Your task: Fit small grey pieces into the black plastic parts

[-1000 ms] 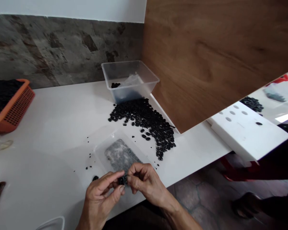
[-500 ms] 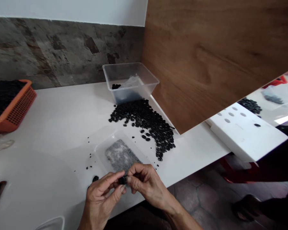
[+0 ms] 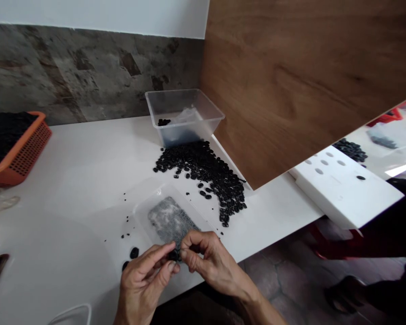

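Between the fingertips of my left hand [image 3: 149,275] is a small black oval piece [image 3: 173,255], partly hidden by the fingers. My right hand [image 3: 206,262] pinches at the piece's right side, thumb and forefinger together; whether it grips the piece or something tiny there is hidden. Just beyond both hands lies a shallow clear tray [image 3: 142,216] holding a heap of small grey metallic bits [image 3: 172,221]. Left of my left hand, two loose black oval pieces [image 3: 134,252] rest on the white table [image 3: 71,203]. A large pile of similar black pieces [image 3: 203,167] spreads beyond the tray.
A clear plastic bin [image 3: 186,126] stands behind the pile. An orange basket [image 3: 27,149] full of black material sits at the left. A wooden panel [image 3: 291,90] rises on the right; past it are a white box with holes [image 3: 345,189] and part of another person [image 3: 392,289].
My right hand's fingertips have shifted slightly at the black piece, which has turned a little in my left fingers. Otherwise the scene is the same.
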`<control>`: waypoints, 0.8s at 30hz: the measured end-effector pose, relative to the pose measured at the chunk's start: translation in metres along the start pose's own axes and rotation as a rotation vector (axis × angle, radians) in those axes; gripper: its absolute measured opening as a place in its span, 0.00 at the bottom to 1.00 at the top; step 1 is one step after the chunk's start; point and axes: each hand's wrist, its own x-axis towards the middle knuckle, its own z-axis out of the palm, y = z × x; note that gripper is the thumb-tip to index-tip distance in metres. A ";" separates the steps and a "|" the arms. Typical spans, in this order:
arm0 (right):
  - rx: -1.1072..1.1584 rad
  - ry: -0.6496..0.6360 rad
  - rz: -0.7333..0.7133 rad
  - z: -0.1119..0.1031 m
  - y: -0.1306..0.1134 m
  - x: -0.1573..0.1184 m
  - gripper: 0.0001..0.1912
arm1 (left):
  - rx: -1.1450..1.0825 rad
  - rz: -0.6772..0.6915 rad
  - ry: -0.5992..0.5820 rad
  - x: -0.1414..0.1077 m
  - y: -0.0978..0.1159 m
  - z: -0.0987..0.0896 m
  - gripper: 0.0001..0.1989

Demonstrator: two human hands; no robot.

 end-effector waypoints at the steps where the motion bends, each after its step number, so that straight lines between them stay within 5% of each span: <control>1: -0.023 -0.007 0.009 -0.001 0.000 0.000 0.15 | -0.002 0.000 0.004 0.000 0.000 0.000 0.11; 15: -0.003 0.049 -0.050 0.007 0.000 0.000 0.13 | -0.002 0.034 0.005 0.000 -0.004 0.001 0.12; 24: 0.176 0.064 -0.047 0.014 0.007 -0.002 0.13 | 0.020 -0.096 0.129 -0.008 -0.006 0.004 0.09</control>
